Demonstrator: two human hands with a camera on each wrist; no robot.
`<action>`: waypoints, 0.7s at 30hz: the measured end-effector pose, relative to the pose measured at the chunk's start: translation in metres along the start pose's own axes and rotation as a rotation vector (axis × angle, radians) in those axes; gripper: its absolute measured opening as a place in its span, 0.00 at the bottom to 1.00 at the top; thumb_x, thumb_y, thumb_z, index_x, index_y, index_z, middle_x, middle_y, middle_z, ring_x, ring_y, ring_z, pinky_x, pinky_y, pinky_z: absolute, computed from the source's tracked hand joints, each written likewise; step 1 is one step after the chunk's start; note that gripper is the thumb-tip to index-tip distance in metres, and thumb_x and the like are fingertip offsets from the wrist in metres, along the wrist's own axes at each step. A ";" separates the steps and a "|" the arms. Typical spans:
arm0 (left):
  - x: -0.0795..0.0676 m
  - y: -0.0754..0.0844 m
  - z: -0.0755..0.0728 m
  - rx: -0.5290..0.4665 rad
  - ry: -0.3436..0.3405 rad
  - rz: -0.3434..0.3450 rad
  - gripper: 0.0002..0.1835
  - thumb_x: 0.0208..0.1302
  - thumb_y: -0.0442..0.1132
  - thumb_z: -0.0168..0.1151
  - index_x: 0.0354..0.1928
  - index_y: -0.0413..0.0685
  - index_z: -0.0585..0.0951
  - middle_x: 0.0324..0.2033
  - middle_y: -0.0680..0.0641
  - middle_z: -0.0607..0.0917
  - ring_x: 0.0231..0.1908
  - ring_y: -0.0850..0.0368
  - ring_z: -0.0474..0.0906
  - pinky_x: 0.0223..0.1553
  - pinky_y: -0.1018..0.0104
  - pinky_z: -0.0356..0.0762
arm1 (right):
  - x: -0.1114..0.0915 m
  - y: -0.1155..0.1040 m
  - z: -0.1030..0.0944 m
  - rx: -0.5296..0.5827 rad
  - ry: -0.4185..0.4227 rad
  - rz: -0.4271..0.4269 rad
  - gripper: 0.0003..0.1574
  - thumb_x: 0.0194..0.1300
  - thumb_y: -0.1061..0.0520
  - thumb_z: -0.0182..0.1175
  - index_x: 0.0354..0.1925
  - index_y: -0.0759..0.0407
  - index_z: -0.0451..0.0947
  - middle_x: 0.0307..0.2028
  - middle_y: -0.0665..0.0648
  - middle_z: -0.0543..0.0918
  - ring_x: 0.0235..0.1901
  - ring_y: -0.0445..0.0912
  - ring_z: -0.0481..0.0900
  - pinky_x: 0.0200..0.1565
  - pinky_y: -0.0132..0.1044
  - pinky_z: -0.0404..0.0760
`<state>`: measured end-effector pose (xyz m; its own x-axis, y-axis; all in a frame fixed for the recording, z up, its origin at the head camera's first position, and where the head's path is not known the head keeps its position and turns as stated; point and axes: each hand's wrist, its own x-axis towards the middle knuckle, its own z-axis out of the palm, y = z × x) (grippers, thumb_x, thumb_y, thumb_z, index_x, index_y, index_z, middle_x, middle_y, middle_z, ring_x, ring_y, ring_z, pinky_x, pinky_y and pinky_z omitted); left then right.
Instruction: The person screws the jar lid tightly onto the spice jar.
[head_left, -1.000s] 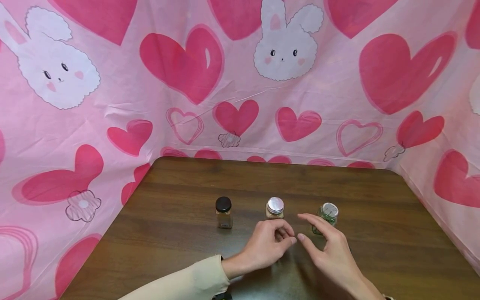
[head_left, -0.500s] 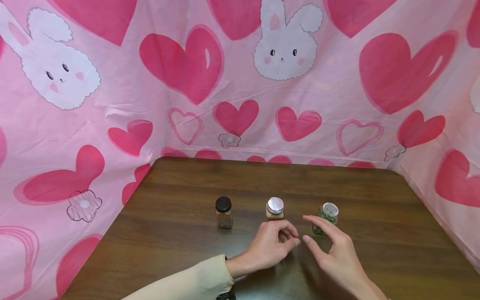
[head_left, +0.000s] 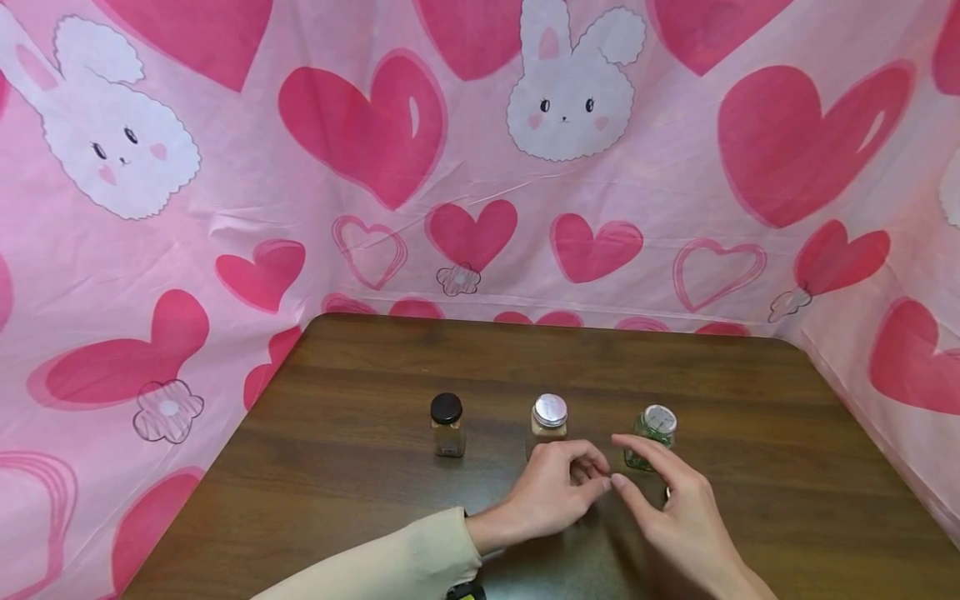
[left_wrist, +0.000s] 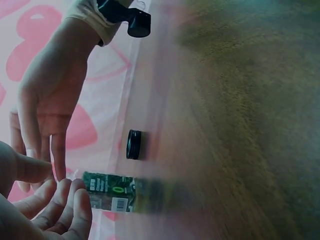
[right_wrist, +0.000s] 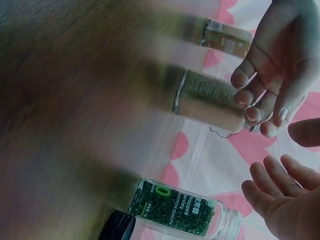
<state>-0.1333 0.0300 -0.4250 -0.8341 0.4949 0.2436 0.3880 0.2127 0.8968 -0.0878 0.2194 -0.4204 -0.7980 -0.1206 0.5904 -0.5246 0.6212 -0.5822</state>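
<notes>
Low over the table my left hand (head_left: 558, 492) hovers just in front of the silver-lidded spice jar (head_left: 550, 417), its fingers loosely bent and holding nothing visible. My right hand (head_left: 678, 512) is beside it, thumb and fingers spread, in front of the chopped parsley jar (head_left: 651, 437). The thumb tips almost meet; whether they touch I cannot tell. In the right wrist view, the parsley jar (right_wrist: 175, 207) shows a bare threaded neck. A black cap (left_wrist: 134, 144) lies on the table near it, mostly hidden behind my right hand in the head view.
A black-lidded spice jar (head_left: 448, 429) stands upright to the left of the other two. Under everything is a brown wooden table (head_left: 360, 367). Pink cloth (head_left: 480, 175) printed with hearts and rabbits surrounds its back and sides.
Both hands have drifted slightly right. More of the silver-lidded jar now shows above my left hand, and a sliver of the cap appears by my right hand. The jars have stayed put.
</notes>
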 end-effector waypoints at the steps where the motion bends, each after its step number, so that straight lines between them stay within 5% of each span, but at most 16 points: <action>1: 0.000 0.000 0.001 -0.003 -0.001 -0.001 0.02 0.67 0.31 0.71 0.38 0.45 0.86 0.28 0.61 0.85 0.27 0.75 0.78 0.32 0.77 0.80 | 0.000 0.000 0.000 0.000 0.004 -0.004 0.36 0.56 0.72 0.76 0.61 0.50 0.84 0.56 0.49 0.86 0.59 0.34 0.78 0.59 0.19 0.66; 21: 0.014 -0.007 0.008 0.030 0.009 -0.017 0.04 0.67 0.32 0.71 0.42 0.41 0.86 0.29 0.61 0.84 0.29 0.74 0.79 0.34 0.78 0.78 | -0.005 0.007 -0.008 -0.026 0.025 0.044 0.34 0.56 0.71 0.77 0.58 0.49 0.85 0.54 0.49 0.86 0.58 0.31 0.77 0.58 0.17 0.65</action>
<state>-0.1443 0.0422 -0.4305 -0.8444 0.4830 0.2317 0.3849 0.2463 0.8895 -0.0854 0.2302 -0.4226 -0.8122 -0.0736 0.5787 -0.4812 0.6453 -0.5933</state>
